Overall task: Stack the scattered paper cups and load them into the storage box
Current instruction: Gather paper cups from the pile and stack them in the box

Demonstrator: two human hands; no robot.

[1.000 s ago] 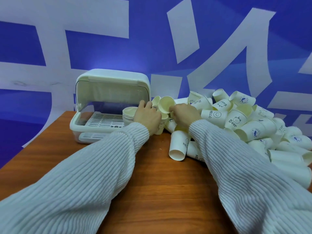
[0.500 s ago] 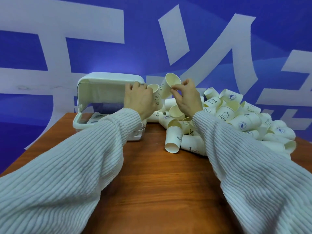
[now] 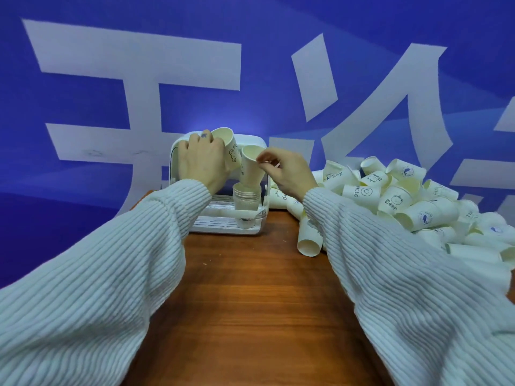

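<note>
My left hand (image 3: 202, 161) grips a cream paper cup (image 3: 230, 147) with a bear drawing, held up in front of the white storage box (image 3: 259, 188). My right hand (image 3: 287, 171) pinches the rim of a second paper cup (image 3: 250, 168), upright and just right of the first. Directly below it a stack of nested cups (image 3: 246, 199) stands inside the box's right side. A big heap of loose printed cups (image 3: 401, 199) lies on the table to the right. My left hand hides much of the box's lid.
The wooden table (image 3: 259, 302) stretches toward me between my white-sleeved arms. One cup (image 3: 308, 238) lies on its side at the heap's near left edge. A blue wall with large white shapes stands behind the box.
Both hands have risen from the heap with a cup each and shifted left over the box. The view has tilted up, so box and heap sit farther off.
</note>
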